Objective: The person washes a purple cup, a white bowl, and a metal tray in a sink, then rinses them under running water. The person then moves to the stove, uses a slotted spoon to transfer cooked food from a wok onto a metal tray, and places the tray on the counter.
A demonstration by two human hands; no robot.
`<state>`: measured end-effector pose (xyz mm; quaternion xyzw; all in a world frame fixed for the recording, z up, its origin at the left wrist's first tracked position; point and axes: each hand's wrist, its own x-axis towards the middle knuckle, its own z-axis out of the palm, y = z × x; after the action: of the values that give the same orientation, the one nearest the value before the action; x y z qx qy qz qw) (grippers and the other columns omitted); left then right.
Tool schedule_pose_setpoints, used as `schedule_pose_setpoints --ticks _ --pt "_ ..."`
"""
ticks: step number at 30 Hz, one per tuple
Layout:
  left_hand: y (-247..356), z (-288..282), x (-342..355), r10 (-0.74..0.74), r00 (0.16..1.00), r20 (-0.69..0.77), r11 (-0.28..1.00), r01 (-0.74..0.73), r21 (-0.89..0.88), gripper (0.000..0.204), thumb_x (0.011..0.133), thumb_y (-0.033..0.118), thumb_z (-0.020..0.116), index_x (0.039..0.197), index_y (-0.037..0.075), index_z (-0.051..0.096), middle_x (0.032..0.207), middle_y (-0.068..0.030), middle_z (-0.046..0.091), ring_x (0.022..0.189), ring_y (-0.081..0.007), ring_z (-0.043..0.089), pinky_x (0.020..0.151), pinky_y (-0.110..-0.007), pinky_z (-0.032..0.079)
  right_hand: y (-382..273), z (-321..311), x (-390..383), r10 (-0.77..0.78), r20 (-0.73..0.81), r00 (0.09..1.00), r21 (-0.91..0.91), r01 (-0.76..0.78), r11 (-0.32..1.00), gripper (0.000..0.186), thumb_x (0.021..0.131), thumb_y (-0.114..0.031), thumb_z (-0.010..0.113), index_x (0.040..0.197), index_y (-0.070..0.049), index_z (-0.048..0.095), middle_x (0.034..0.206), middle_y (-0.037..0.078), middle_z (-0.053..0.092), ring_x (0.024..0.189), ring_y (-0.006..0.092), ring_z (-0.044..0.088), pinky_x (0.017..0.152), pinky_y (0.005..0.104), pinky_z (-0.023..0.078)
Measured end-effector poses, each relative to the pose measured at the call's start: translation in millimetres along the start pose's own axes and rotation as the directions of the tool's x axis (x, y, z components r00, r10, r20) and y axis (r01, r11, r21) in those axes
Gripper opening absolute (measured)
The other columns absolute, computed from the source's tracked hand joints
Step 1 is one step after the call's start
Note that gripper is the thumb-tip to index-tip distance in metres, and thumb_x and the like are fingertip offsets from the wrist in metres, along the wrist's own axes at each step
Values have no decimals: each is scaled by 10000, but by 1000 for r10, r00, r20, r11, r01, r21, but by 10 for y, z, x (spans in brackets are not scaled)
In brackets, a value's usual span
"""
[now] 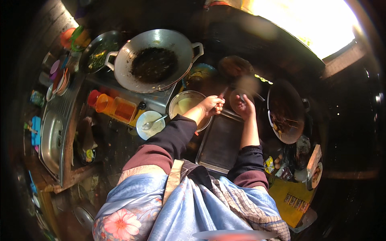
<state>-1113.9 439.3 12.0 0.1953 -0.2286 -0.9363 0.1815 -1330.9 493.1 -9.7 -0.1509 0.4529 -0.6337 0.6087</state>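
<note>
Hands (227, 105) over dark tray (221, 144) | cluttered counter (116, 140) | dim kitchen, sunlit window (305, 20)

Orange canister (120, 108), white bowl (149, 124), blue floral cloth (161, 209), maroon-banded dark sleeves (161, 146)

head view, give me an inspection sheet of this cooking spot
surface: dark counter, cluttered, partly in shadow
job's things: metal bowl of pale liquid under left hand; flat metal tray below both hands
clutter: big wok with dark residue, white dish with spoon, orange containers, second dark pan
hands: left hand closed on a thin utensil; right hand gripping something small, blurred
cables: nothing seen
surroundings: steel sink at left, bright opening upper right
</note>
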Motion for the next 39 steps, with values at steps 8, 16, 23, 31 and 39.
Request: schedule_pose_setpoints --ticks 8,16,23,31,39 --pt "-85 -116 -203 -28 985 -168 977 62 204 450 816 516 489 1062 143 440 842 -112 585 665 -204 604 568 -329 510 300 -31 -764 40 -155 987 -106 -57 993 627 850 -576 323 1279 -122 378 1223 97 458 980 222 501 812 362 425" --pt "-390 -451 -1687 -103 940 -325 837 259 483 516 868 352 487 1278 80 330 1093 -142 511 830 -230 589 674 -329 517 837 -703 -2307 362 -186 913 -306 -404 862 311 868 -303 498 1039 -47 542 802 6 572 663 101 526 577 239 432" --pt "-1114 -1093 -3337 77 693 -717 918 231 322 456 851 250 537 1234 60 377 965 -90 551 734 -154 585 588 -268 497 1433 -1090 -3019 336 -629 701 -530 -703 474 222 854 -249 515 800 -34 538 529 18 452 415 137 440 390 264 374" --pt "-1584 -1557 -4748 222 515 -828 892 235 386 465 856 246 528 1247 53 363 976 -104 557 745 -148 576 599 -261 483 2460 -861 -3507 498 -629 596 -591 -783 191 206 848 -242 528 918 -49 556 689 52 555 546 166 553 492 316 483" --pt "-2024 -1677 -5183 150 521 -841 822 407 398 455 855 244 530 1241 59 378 979 -102 565 707 -149 582 579 -253 477 3133 -1190 -4520 393 -666 634 -640 -756 135 173 839 -191 528 933 -53 574 662 67 572 529 172 558 466 318 474"
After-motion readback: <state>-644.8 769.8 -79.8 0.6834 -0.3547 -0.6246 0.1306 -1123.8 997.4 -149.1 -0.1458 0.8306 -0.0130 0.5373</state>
